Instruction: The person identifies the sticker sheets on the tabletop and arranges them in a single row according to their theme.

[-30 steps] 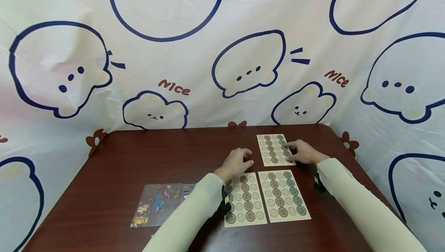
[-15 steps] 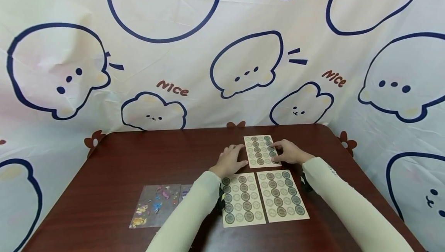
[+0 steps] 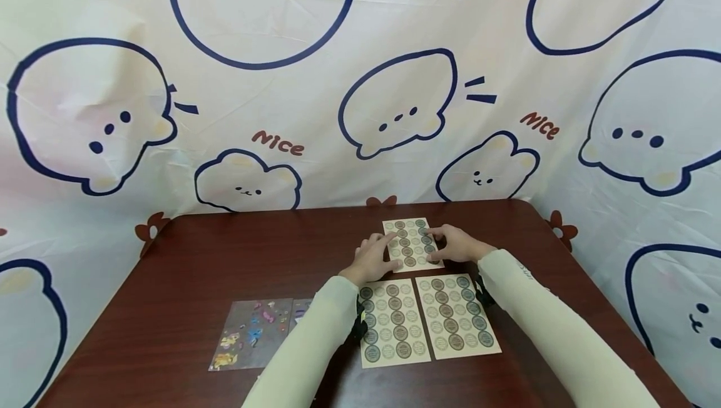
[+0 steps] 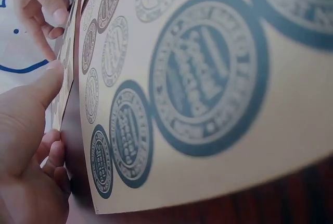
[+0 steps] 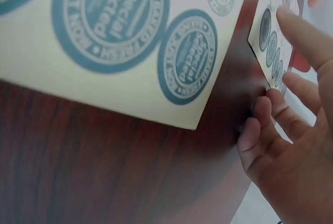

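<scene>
A cream sticker sheet (image 3: 410, 244) with rows of round labels lies flat at the back of the table, between both hands. My left hand (image 3: 372, 259) touches its left side with fingertips and thumb, the fingers spread. On its right side, the forefinger and thumb of my right hand (image 3: 456, 244) rest on the labels; the right wrist view shows that hand (image 5: 296, 156) with its other fingers loosely bent. Two more sticker sheets lie side by side nearer me, a left one (image 3: 397, 323) below my left hand and a right one (image 3: 457, 315) below my right.
Clear plastic sheets (image 3: 253, 333) with small colourful figures lie on the left of the dark wooden table (image 3: 169, 308), partly behind my left sleeve (image 3: 310, 333). A printed cloth (image 3: 315, 101) hangs along the back and sides of the table.
The far sticker sheet has slid left under my right hand, coming above the two nearer sheets. My left hand has shifted slightly left and now touches the sheet's left side.
</scene>
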`<state>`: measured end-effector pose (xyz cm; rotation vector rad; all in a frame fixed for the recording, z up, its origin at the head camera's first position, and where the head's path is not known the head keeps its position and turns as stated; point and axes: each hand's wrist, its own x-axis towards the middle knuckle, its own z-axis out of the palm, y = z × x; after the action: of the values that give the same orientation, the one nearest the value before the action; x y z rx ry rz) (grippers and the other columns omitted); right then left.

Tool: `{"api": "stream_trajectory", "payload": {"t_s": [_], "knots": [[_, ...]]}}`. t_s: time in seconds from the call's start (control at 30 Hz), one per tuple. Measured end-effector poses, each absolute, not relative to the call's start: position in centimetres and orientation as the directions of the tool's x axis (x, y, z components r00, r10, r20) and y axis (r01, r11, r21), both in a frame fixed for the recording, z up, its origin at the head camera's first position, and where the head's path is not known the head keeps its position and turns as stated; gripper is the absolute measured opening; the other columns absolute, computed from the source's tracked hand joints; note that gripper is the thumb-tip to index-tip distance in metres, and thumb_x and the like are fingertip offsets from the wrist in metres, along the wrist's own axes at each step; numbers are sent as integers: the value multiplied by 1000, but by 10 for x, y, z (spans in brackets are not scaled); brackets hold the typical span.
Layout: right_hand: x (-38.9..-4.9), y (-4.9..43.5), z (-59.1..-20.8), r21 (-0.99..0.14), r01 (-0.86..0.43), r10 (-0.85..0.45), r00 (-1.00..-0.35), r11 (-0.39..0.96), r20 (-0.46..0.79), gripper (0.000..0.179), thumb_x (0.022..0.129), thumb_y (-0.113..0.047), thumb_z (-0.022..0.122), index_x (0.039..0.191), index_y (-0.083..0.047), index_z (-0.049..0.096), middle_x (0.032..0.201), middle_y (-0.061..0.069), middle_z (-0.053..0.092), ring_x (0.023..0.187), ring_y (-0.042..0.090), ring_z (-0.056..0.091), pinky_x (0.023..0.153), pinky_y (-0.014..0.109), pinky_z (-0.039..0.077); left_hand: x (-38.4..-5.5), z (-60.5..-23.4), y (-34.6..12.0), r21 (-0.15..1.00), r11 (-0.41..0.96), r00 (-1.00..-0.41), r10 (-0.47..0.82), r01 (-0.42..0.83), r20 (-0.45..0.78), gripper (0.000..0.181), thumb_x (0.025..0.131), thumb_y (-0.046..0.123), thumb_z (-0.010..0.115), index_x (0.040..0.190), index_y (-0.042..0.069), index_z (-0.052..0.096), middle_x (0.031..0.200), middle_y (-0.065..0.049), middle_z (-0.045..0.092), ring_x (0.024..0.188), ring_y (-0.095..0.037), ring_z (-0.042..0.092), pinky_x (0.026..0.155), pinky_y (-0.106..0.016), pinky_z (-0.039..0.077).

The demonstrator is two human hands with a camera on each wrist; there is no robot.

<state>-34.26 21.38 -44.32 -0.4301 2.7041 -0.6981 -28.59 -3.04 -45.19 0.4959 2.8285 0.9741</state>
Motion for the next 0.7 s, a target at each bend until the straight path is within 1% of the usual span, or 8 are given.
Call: {"api": "stream_trajectory", "payload": {"t_s": [0.1,0.3,0.43,0.7], "knots": [[-342,215,-442,-518,-207,-370,-899,830,-233,74,88,-28,80,151,-7,47,130,19,52,111,27,49,106,50,42,-287,-453,-30,602,756,-943,332,256,-15,66,98,33,68,156,17,40,155,-17,40,132,-38,44,104,-54,37],[-344,219,-447,-529,-229,-389,-897,817,-211,70,85,-26,83,145,-5,54,129,17,54,112,27,52,105,50,44,-289,-455,-28,608,761,-946,320,226,-50,60,96,30,70,150,12,49,154,-14,41,131,-35,42,103,-50,35],[-345,220,-453,-524,-222,-375,-903,822,-207,69,83,-28,84,143,-6,57,130,15,54,115,27,53,107,49,43,-287,-452,-27,626,753,-947,315,204,-70,63,95,27,71,151,10,48,154,-15,40,131,-35,42,102,-50,34],[-346,217,-450,-536,-198,-354,-913,820,-205,68,83,-25,85,141,-4,57,134,16,55,120,28,53,111,51,42,-289,-450,-28,627,753,-945,317,202,-76,63,95,27,71,151,10,47,153,-14,40,127,-33,42,97,-46,34]]}}
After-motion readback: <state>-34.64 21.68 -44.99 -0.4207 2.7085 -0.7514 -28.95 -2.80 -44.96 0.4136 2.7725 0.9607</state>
